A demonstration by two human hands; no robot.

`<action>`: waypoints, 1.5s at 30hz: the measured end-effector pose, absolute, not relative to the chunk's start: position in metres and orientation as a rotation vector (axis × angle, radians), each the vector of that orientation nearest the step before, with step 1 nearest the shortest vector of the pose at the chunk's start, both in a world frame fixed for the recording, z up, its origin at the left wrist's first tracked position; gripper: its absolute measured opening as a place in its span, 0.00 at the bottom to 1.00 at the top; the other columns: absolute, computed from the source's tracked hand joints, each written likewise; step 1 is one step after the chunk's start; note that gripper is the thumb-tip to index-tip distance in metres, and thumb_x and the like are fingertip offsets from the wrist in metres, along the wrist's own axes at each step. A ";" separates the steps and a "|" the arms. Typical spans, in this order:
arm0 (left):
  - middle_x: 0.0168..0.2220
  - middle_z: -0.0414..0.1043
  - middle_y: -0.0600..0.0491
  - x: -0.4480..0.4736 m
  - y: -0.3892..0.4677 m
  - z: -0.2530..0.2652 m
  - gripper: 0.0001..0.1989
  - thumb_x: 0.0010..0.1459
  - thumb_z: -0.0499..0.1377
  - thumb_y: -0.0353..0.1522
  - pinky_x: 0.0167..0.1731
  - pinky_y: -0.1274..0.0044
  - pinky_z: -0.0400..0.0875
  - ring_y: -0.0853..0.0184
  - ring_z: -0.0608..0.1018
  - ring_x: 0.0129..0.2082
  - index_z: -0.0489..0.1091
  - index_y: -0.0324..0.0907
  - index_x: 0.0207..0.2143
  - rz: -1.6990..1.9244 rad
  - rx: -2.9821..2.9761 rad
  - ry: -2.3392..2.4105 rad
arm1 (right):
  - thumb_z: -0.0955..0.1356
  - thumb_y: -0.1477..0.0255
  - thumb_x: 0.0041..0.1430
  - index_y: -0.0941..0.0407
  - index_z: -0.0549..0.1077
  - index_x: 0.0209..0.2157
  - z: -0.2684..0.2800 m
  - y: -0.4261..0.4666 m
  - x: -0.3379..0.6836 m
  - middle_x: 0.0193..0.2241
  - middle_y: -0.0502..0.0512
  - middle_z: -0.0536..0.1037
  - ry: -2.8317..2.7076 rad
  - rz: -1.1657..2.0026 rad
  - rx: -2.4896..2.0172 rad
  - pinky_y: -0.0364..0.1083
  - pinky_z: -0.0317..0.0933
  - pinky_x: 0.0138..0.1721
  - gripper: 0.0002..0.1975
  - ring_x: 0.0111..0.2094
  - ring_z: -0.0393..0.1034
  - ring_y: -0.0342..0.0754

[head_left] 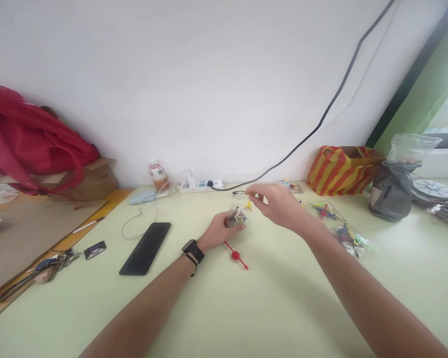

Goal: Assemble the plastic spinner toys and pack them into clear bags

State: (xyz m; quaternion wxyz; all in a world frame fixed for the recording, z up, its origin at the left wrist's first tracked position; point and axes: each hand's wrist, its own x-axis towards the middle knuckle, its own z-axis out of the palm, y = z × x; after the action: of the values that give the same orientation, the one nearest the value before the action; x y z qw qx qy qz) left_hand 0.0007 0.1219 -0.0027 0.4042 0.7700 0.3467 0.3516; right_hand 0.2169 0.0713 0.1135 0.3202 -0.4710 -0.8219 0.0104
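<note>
My left hand (222, 229), with a black watch on its wrist, is closed around a small clear plastic bag (241, 217) with dark and coloured bits in it. Whether the bag lies on the table is hidden by the fingers. Above and to the right, my right hand (272, 201) is pinched, and a small yellow plastic piece (249, 204) hangs at its fingertips. On the table just below my left hand lies a red spinner arrow (235, 256) with a round hub.
Bags of coloured plastic pieces (347, 237) lie to the right, before a striped bag (339, 171) and a grey bag (392, 191). Left are a black phone (145, 248), keys (56, 263) and a bottle (158, 175). A power strip (201, 186) lies along the wall.
</note>
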 end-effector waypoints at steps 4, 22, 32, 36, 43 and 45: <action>0.28 0.64 0.56 0.001 0.121 -0.002 0.17 0.57 0.68 0.43 0.28 0.78 0.57 0.71 0.62 0.28 0.74 0.38 0.36 0.889 1.935 0.879 | 0.66 0.77 0.66 0.54 0.79 0.38 0.110 0.075 0.216 0.39 0.52 0.83 -2.176 0.051 -1.198 0.49 0.60 0.43 0.09 0.42 0.74 0.50; 0.35 0.75 0.51 -0.001 0.129 -0.016 0.21 0.52 0.71 0.42 0.34 0.75 0.68 0.65 0.73 0.33 0.77 0.37 0.43 0.868 1.873 0.818 | 0.63 0.74 0.70 0.52 0.78 0.38 0.100 0.078 0.217 0.35 0.57 0.81 -2.354 -0.007 -1.278 0.55 0.51 0.49 0.12 0.44 0.67 0.55; 0.45 0.79 0.45 -0.003 0.131 -0.004 0.20 0.55 0.70 0.42 0.48 0.70 0.71 0.59 0.78 0.45 0.76 0.38 0.45 1.031 1.735 0.823 | 0.64 0.71 0.70 0.54 0.73 0.37 0.113 0.071 0.208 0.38 0.56 0.79 -2.006 -0.049 -1.153 0.51 0.55 0.43 0.08 0.40 0.68 0.52; 0.38 0.78 0.48 -0.005 0.134 -0.005 0.19 0.54 0.70 0.43 0.41 0.72 0.71 0.62 0.77 0.38 0.75 0.37 0.39 1.020 1.718 0.837 | 0.64 0.72 0.68 0.54 0.72 0.34 0.105 0.061 0.194 0.33 0.51 0.78 -2.328 0.385 -1.052 0.46 0.57 0.35 0.07 0.33 0.68 0.46; 0.41 0.77 0.47 -0.007 0.135 -0.011 0.26 0.52 0.72 0.41 0.39 0.74 0.72 0.63 0.77 0.38 0.75 0.37 0.49 0.973 1.702 0.840 | 0.67 0.78 0.60 0.56 0.69 0.36 0.052 0.052 0.153 0.33 0.52 0.74 -2.813 0.572 -1.027 0.43 0.48 0.29 0.04 0.31 0.64 0.45; 0.43 0.77 0.46 -0.006 0.136 -0.012 0.24 0.54 0.71 0.41 0.40 0.74 0.72 0.63 0.77 0.40 0.75 0.37 0.49 1.006 1.724 0.859 | 0.64 0.83 0.56 0.56 0.67 0.34 0.045 0.051 0.150 0.28 0.50 0.71 -2.867 0.523 -1.036 0.44 0.46 0.27 0.08 0.27 0.60 0.45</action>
State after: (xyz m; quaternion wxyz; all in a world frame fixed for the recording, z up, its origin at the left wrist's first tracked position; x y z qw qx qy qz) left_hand -0.0061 0.1356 -0.0123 0.4657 0.7021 0.3497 0.4098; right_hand 0.1498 0.0509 0.0455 0.0245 -0.3349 -0.9267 0.1689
